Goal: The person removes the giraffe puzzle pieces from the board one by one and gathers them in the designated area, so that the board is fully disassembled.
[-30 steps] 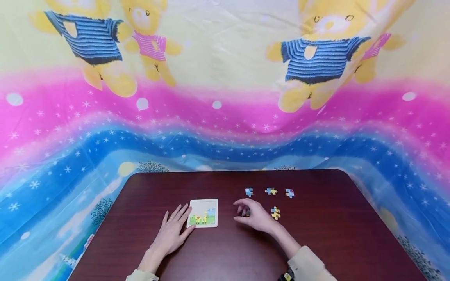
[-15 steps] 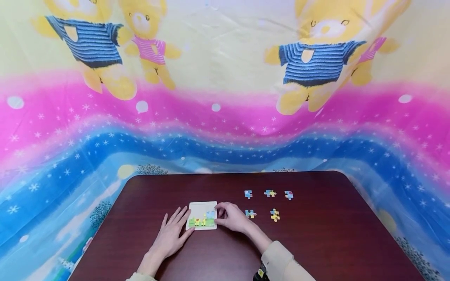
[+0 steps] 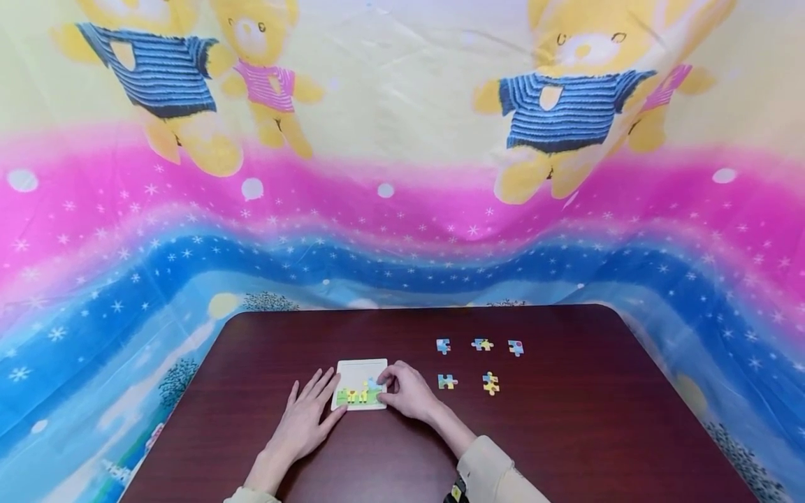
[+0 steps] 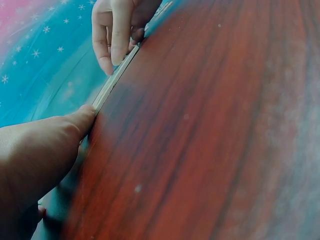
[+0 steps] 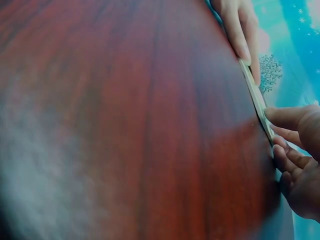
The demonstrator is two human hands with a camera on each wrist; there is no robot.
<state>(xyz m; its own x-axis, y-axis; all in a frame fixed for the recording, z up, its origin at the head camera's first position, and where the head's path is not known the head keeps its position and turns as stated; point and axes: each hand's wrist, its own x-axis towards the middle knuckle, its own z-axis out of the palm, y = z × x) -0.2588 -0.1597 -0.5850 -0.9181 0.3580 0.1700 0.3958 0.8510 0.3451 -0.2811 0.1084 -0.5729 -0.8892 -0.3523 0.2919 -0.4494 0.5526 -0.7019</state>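
Note:
A square puzzle board (image 3: 355, 365) with a pale frame lies on the table. Its lower part shows green and yellow pieces (image 3: 357, 396); the upper left part is bare. My left hand (image 3: 303, 413) rests flat along the board's left side, fingers spread straight, thumb at the lower left corner. At the right side, my right hand (image 3: 411, 392) touches the board with bent thumb and index finger, over its blue and green pieces. No loose piece shows between these fingertips. In the right wrist view, the right thumb (image 5: 282, 117) meets the board's edge (image 5: 255, 95).
To the right lie several loose jigsaw pieces: a blue one (image 3: 444, 346), a blue and yellow one (image 3: 482, 344), one with a red spot (image 3: 516, 347), a blue-green one (image 3: 446, 381) and a yellow one (image 3: 491, 383). A printed cloth (image 3: 402, 209) hangs behind the dark wooden table (image 3: 566, 419).
My right hand has moved left from beside the loose blue-green piece to the board's right side, and its fingertips now reach over it. The left hand has stayed in place.

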